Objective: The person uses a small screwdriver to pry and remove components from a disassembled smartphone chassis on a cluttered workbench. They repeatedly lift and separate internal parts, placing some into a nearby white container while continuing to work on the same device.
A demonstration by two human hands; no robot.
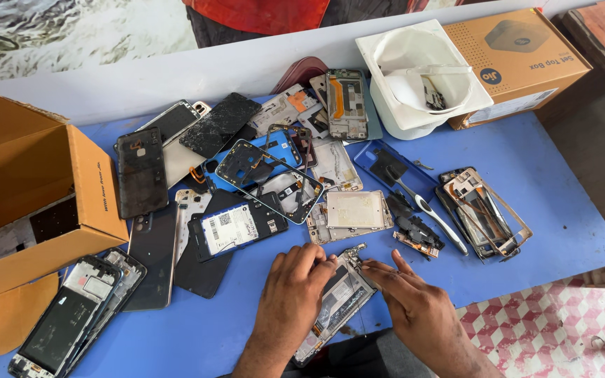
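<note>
- Blue tabletop (540, 182) fills the view, its far edge meeting a pale wall strip and its right edge dropping to a red-and-white checked floor (540, 325).
- At the left, an open brown carton (43, 203) lies on its side, mouth toward the camera, with dark print running down its side panel.
- Far right, a flat brown box (519, 56) bears a dark picture of a device and a round blue mark; a white tub (414, 77) lined with white film leans against it.
- Between the two lies a heap of stripped phone frames, cracked screens and back covers; a white-handled tool (432, 213) rests beside a stack of metal frames (484, 213).
- Left hand (292, 290) presses down on an opened phone chassis (341, 297) at the near edge, fingers curled over it.
- Right hand (418, 304) pinches the top corner of that chassis with its fingertips.
- Bare blue surface shows near right and at the bottom left.
</note>
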